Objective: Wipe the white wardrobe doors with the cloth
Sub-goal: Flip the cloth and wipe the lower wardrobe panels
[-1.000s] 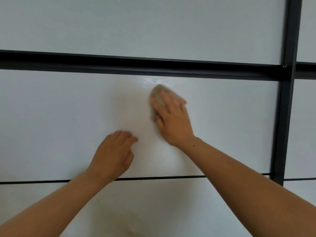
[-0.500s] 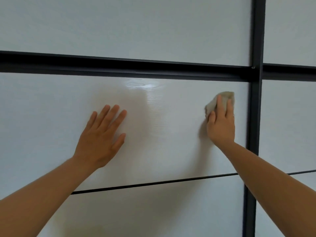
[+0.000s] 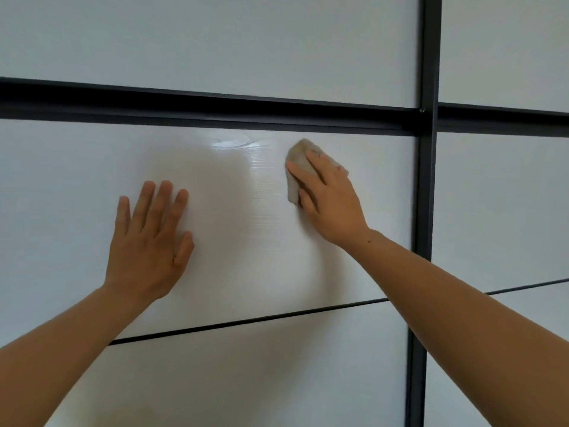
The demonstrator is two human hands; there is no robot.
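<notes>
Right hand (image 3: pixel 331 201) presses the beige cloth (image 3: pixel 297 167) flat against the white door (image 3: pixel 246 241), fingers straight over it, just under the black rail (image 3: pixel 215 109). Left hand (image 3: pixel 151 241) lies flat on the same panel, fingers straight, holding nothing.

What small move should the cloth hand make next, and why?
Probably slide the cloth leftward along the white panel: the right hand presses it under the black rail, and bare panel stretches left above the left hand, which lies flat.

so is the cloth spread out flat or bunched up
Bunched up: the cloth is a small wad under the right hand, pressed to the white door panel.
</notes>
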